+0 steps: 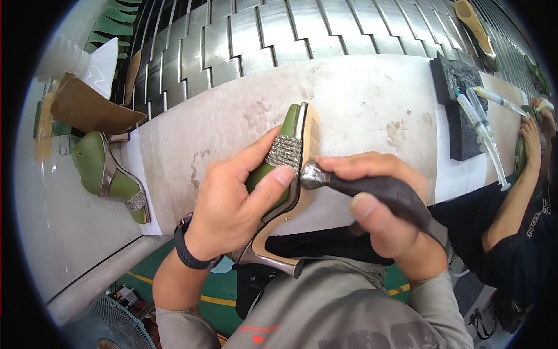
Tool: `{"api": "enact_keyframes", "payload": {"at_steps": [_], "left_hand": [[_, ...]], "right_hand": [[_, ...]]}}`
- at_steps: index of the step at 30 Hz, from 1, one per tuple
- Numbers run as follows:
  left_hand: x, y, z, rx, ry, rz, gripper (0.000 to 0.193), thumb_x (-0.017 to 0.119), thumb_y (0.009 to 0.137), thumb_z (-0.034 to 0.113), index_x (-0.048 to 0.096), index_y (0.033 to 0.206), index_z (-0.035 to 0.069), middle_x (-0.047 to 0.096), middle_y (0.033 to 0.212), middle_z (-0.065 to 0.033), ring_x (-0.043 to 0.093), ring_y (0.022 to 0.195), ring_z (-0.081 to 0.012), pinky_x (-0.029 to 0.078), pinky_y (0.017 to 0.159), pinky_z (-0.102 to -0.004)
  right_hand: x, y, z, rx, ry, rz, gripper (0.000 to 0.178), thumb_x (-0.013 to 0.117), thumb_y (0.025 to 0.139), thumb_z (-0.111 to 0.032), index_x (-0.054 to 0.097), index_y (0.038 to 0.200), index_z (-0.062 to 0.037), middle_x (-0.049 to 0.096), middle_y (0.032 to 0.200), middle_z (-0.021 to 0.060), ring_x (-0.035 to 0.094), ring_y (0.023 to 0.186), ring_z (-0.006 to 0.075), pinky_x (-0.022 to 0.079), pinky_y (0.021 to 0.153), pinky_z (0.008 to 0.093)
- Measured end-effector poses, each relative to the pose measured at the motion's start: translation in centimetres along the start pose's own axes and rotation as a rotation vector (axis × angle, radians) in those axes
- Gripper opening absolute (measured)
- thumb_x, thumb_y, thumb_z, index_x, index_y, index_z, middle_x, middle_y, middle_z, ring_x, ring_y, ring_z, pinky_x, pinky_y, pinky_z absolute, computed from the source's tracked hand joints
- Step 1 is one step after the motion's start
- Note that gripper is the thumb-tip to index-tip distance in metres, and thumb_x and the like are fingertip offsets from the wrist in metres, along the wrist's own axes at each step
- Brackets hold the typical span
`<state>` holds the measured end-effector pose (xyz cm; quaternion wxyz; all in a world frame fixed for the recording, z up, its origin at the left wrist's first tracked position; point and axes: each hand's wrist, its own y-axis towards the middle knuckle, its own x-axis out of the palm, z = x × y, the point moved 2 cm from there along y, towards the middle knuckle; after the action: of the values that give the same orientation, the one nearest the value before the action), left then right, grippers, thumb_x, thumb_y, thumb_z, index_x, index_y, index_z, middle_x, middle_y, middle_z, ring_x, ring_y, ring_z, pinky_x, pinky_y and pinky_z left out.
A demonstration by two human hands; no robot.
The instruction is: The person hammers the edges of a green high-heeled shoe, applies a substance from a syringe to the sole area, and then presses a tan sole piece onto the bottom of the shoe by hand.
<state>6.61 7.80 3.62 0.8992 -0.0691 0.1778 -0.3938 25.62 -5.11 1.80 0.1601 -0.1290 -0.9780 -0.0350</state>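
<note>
My left hand (232,195) is wrapped around a green high-heeled shoe (286,203). Its toe points away from me, the tan sole faces right, and the slim metallic heel comes down near my shirt. A glittery braided band crosses the green upper, with my thumb lying at its lower edge. In my right hand (389,203) is a hammer (372,189) with a rounded metal head and a dark handle. The head is at the sole's edge beside my left thumb; whether it touches cannot be told.
Another green heeled shoe (107,174) lies at the left by a piece of brown cardboard (90,107). A slatted metal conveyor (261,35) runs behind the white work surface (372,104). Syringes (485,128) rest on a black foam block (450,110); a co-worker's arm (517,180) reaches in at right.
</note>
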Motion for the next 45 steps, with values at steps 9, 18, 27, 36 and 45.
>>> {"api": "enact_keyframes", "payload": {"at_steps": [9,18,27,36,45], "left_hand": [[-0.3,0.1,-0.3,0.259,0.442,-0.002,0.078,0.083,0.091,0.029,0.05,0.148,-0.012,0.074,0.107,-0.0233,0.072,0.091,-0.04,0.055,0.081,-0.0434],[0.0,-0.3,0.0,0.306,0.612,-0.004,0.107,0.092,0.077,0.049,0.045,0.155,-0.008,0.072,0.114,-0.0226,0.071,0.093,-0.0392,0.055,0.086,-0.0419],[-0.3,0.7,-1.4,0.285,0.121,0.078,0.041,0.063,0.106,0.026,0.064,0.135,-0.002,0.071,0.093,-0.0274,0.07,0.089,-0.0477,0.056,0.078,-0.0436],[-0.9,0.3,-1.0,0.217,0.175,-0.032,0.043,0.058,0.112,0.026,0.062,0.144,-0.002,0.078,0.106,-0.01,0.066,0.095,-0.0109,0.055,0.088,-0.0299],[-0.9,0.0,-1.3,0.216,0.238,0.003,0.043,0.06,0.11,0.026,0.061,0.143,-0.002,0.076,0.1,-0.0134,0.066,0.089,-0.0126,0.055,0.085,-0.0318]], "right_hand": [[-0.1,4.6,-4.8,0.286,-0.398,-0.179,0.03,0.072,0.09,-0.004,0.069,0.117,0.0089,0.076,0.119,0.0237,0.073,0.113,0.0259,0.056,0.101,0.0369],[-1.0,9.4,-3.7,0.168,-0.469,-0.068,0.026,0.07,0.095,-0.014,0.074,0.11,0.0068,0.079,0.109,0.0185,0.075,0.102,0.0214,0.06,0.093,0.0349],[1.2,5.8,-5.5,0.132,-0.618,-0.231,0.032,0.069,0.091,-0.014,0.072,0.113,0.0081,0.078,0.112,0.0221,0.074,0.108,0.0258,0.055,0.102,0.0355],[3.7,1.0,-4.7,-0.358,-0.971,-0.324,0.031,0.075,0.085,-0.005,0.07,0.111,0.0103,0.076,0.11,0.0273,0.076,0.105,0.0345,0.059,0.097,0.0415],[5.6,-2.5,-1.1,-0.616,-1.079,-0.124,0.04,0.087,0.069,-0.003,0.074,0.106,0.0056,0.077,0.106,0.0218,0.077,0.093,0.0378,0.065,0.085,0.0418]]}}
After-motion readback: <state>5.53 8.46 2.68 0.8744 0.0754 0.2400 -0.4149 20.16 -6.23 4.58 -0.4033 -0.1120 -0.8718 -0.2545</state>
